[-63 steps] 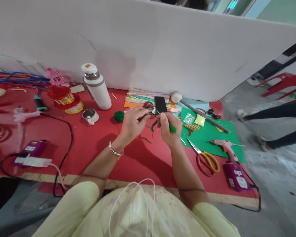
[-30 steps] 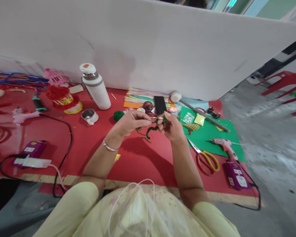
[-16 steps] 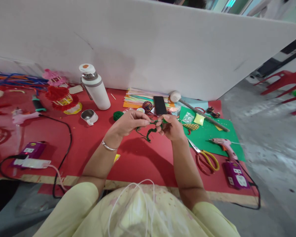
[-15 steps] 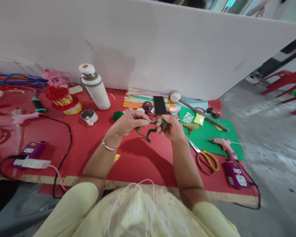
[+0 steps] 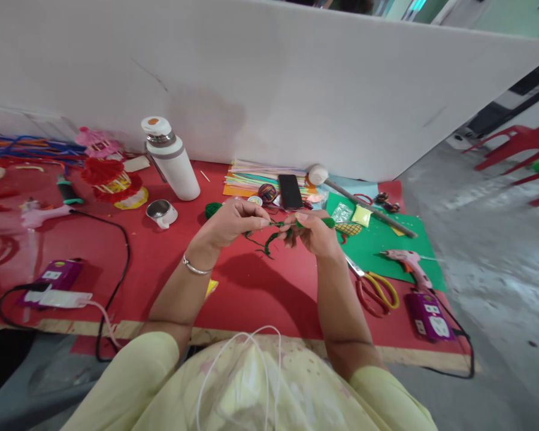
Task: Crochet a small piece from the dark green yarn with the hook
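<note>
Hanging above the red tabletop (image 5: 260, 299), the green yarn strip (image 5: 269, 244) is located between the left hand (image 5: 236, 224), fingertips pinching green yarn (image 5: 275, 224), and the right hand (image 5: 313, 233), closed around 1 green-handled tool (image 5: 327, 222). Beyond lie 1 black phone (image 5: 290, 191) and 1 multicolored yarn ball (image 5: 267, 193).

Light: even, fairly bright, cool | Shadows: my arms' soft shade on the red desk (image 5: 260, 305), faint bottle shadow on the white panel (image 5: 341, 90) | Edges: wide-angle stretch, smeared | Fine detail at my fingers (image 5: 291, 226): too small
</note>
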### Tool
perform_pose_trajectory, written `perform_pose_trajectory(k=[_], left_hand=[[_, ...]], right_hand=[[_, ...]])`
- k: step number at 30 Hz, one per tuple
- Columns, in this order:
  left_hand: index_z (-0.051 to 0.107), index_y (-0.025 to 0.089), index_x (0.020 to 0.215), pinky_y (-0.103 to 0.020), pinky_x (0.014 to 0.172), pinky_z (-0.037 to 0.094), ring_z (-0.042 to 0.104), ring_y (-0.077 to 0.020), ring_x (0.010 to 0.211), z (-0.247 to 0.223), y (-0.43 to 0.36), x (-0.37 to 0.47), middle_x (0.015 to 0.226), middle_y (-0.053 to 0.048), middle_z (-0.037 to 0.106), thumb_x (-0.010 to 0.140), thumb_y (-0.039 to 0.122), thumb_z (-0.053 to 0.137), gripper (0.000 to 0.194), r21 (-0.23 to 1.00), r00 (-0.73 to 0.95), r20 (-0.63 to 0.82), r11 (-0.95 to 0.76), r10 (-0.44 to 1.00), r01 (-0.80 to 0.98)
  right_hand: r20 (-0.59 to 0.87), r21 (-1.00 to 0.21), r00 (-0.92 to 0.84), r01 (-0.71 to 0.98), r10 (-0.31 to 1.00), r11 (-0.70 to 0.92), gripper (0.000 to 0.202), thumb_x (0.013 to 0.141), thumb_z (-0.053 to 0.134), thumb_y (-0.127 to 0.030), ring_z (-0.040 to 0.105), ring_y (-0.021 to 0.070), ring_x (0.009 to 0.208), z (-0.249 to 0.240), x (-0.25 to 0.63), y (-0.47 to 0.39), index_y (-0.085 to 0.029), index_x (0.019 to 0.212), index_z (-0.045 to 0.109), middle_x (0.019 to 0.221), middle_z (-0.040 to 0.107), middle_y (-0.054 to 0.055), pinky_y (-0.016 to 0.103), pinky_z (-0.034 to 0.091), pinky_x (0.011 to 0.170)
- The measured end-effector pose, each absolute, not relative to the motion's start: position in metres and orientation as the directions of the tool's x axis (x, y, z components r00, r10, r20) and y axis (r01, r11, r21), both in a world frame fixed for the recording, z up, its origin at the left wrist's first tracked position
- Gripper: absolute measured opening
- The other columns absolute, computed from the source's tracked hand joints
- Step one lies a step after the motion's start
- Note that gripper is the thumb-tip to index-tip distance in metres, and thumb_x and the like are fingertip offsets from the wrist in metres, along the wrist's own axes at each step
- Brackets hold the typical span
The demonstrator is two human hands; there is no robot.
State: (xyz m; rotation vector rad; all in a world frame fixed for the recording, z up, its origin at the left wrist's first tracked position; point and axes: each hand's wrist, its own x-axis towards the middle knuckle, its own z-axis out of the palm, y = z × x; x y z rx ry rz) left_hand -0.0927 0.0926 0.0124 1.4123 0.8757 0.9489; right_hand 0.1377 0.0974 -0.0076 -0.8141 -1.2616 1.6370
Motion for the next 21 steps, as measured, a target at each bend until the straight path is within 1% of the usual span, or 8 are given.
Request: perform_pose_trajectory(k=[5, 9, 11, 14, 17, 19, 21], left_hand=[[0.081, 0.017, 0.077, -0.025, 0.053, 0.036, 0.047, -0.0092, 0.055, 0.011, 0.092, -0.094, 0.059, 0.001, 0.058, 0.08, 0.03, 0.079, 0.014, 0.997, 0.401, 0.076, -0.081, 0.913, -0.006], [0.081, 0.017, 0.075, -0.025, 0.055, 0.035, 0.045, -0.0089, 0.057, 0.012, 0.092, -0.094, 0.062, 0.001, 0.058, 0.079, 0.026, 0.079, 0.01, 0.995, 0.379, 0.094, -0.104, 0.921, 0.006], [0.081, 0.016, 0.075, -0.025, 0.055, 0.035, 0.045, -0.0095, 0.058, 0.013, 0.092, -0.093, 0.062, 0.0, 0.059, 0.077, 0.027, 0.08, 0.011, 0.995, 0.372, 0.087, -0.099, 0.924, 0.012], [0.08, 0.016, 0.075, -0.026, 0.055, 0.035, 0.045, -0.0099, 0.057, 0.015, 0.092, -0.092, 0.061, 0.0, 0.058, 0.076, 0.03, 0.081, 0.014, 0.996, 0.363, 0.077, -0.09, 0.929, 0.021], [0.08, 0.016, 0.075, -0.026, 0.056, 0.035, 0.046, -0.0103, 0.058, 0.015, 0.089, -0.089, 0.061, 0.0, 0.059, 0.077, 0.029, 0.079, 0.014, 0.988, 0.317, 0.111, -0.14, 0.942, 0.07], [0.08, 0.016, 0.076, -0.026, 0.058, 0.038, 0.051, -0.0117, 0.062, 0.014, 0.087, -0.088, 0.067, -0.001, 0.064, 0.08, 0.027, 0.077, 0.012, 0.967, 0.268, 0.177, -0.218, 0.947, 0.13], [0.079, 0.017, 0.077, -0.027, 0.062, 0.041, 0.056, -0.0134, 0.067, 0.012, 0.086, -0.086, 0.072, -0.003, 0.068, 0.082, 0.025, 0.074, 0.011, 0.923, 0.232, 0.276, -0.325, 0.933, 0.208]], right_hand=[[0.043, -0.963, -0.378, -0.261, 0.925, -0.062, 0.03, 0.079, 0.073, -0.046, 0.071, 0.0191, 0.046, -0.007, 0.137, 0.097, -0.016, 0.076, 0.076, 0.069, 0.08, 0.007, 0.026, 0.051, 0.038], [0.057, -0.973, -0.37, -0.229, 0.927, -0.032, 0.031, 0.083, 0.073, -0.047, 0.071, 0.0186, 0.047, -0.011, 0.139, 0.098, -0.017, 0.078, 0.078, 0.071, 0.081, 0.007, 0.027, 0.053, 0.041], [0.08, -0.98, -0.363, -0.197, 0.928, 0.007, 0.034, 0.085, 0.073, -0.05, 0.071, 0.0185, 0.049, -0.012, 0.141, 0.097, -0.017, 0.079, 0.078, 0.073, 0.082, 0.008, 0.028, 0.055, 0.044], [0.152, -0.987, -0.361, -0.11, 0.92, 0.12, 0.039, 0.092, 0.069, -0.053, 0.071, 0.0179, 0.052, -0.008, 0.143, 0.092, -0.017, 0.083, 0.081, 0.071, 0.08, 0.007, 0.029, 0.057, 0.048], [0.24, -0.963, -0.355, 0.032, 0.904, 0.268, 0.043, 0.099, 0.061, -0.053, 0.069, 0.0168, 0.054, 0.002, 0.143, 0.084, -0.018, 0.084, 0.081, 0.065, 0.076, 0.004, 0.029, 0.056, 0.053], [0.306, -0.915, -0.353, 0.147, 0.884, 0.376, 0.045, 0.103, 0.056, -0.05, 0.068, 0.016, 0.056, 0.009, 0.141, 0.079, -0.019, 0.082, 0.079, 0.066, 0.075, 0.004, 0.028, 0.054, 0.055], [0.381, -0.835, -0.367, 0.259, 0.849, 0.486, 0.045, 0.106, 0.051, -0.045, 0.066, 0.0152, 0.06, 0.014, 0.138, 0.075, -0.019, 0.079, 0.076, 0.068, 0.073, 0.004, 0.028, 0.05, 0.058]])
